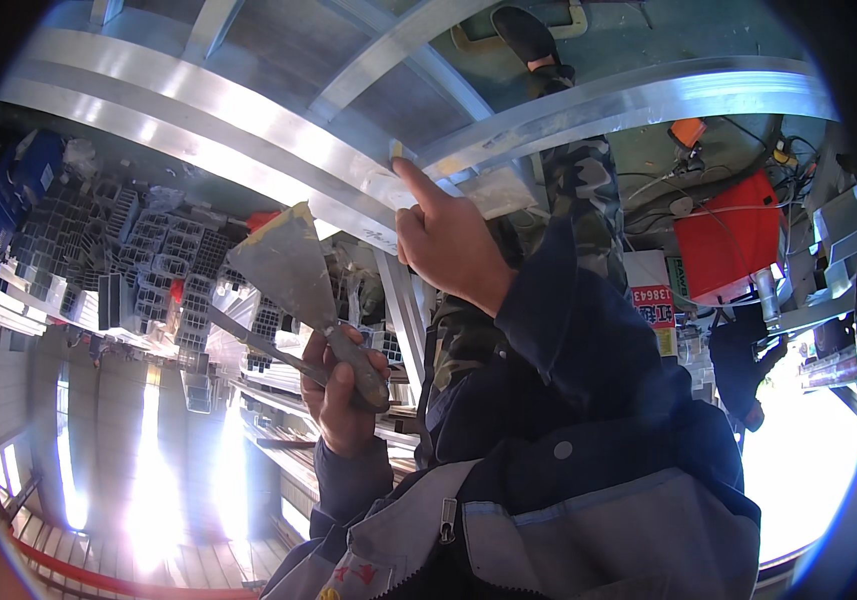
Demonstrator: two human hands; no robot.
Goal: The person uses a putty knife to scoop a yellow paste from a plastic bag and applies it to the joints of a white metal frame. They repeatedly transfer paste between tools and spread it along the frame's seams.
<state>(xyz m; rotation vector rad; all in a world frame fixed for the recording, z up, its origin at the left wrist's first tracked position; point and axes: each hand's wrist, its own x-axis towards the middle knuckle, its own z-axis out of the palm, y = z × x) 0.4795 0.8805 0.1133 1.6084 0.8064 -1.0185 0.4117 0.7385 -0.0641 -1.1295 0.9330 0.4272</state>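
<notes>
The left hand (346, 405), just left of the lower middle of the frame, has its grip clenched around the handle of a scraper (283, 265). The wide grey blade fans out toward the upper left, its edge marked with yellowish smears. A second, slimmer tool (266, 345) sticks out of the same grip, slanting left below the blade.

Near the middle of the frame, the right hand (453, 245) has a released grip: the index finger is stretched out and the other fingers curl in. Its fingertip lies at a joint of a silver metal frame (198, 120), beside a small yellowish patch; whether it touches the metal I cannot tell. The metal frame spans the top of the view, its long bars meeting near that fingertip.

At the left, metal profiles (183, 250) with square ends lie stacked. A red panel (733, 235) stands at the right among cables, and a person in dark clothes (740, 365) is below it.
</notes>
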